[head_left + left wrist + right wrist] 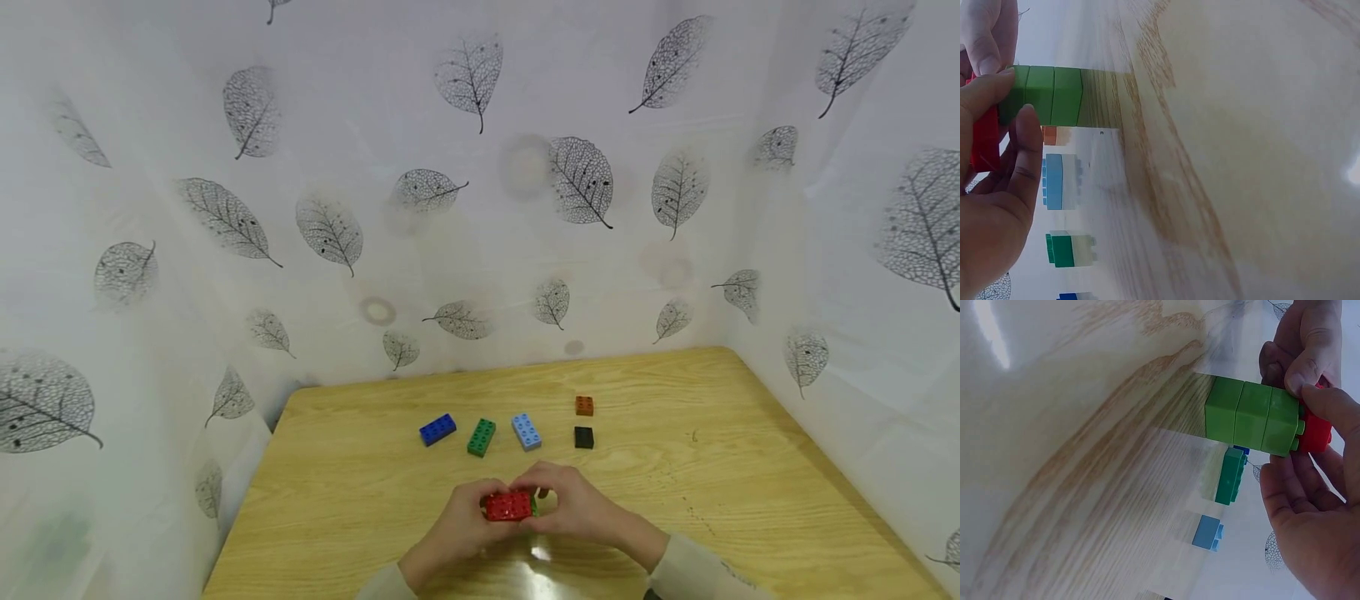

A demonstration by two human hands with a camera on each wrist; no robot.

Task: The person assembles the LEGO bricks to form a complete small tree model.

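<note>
Both hands meet at a red toy building brick (pixel 509 506) with studs on top, near the table's front. My left hand (pixel 463 523) grips its left end, and my right hand (pixel 579 505) pinches it by the right end with thumb and fingers. Beneath the red brick stands a stack of light green bricks (pixel 1252 417), upright on the wooden table. In the right wrist view the red brick sits right at the top studs of that stack, overlapping it on the left hand's side. From above, fingers and the red brick hide most of the green stack.
Behind the hands lie a dark blue brick (pixel 438 429), a green brick (pixel 482 437) and a light blue brick (pixel 527 432). Farther right are a small orange-brown brick (pixel 584 406) and a black one (pixel 583 437). A leaf-patterned white curtain (pixel 480 250) surrounds the table (pixel 337 483).
</note>
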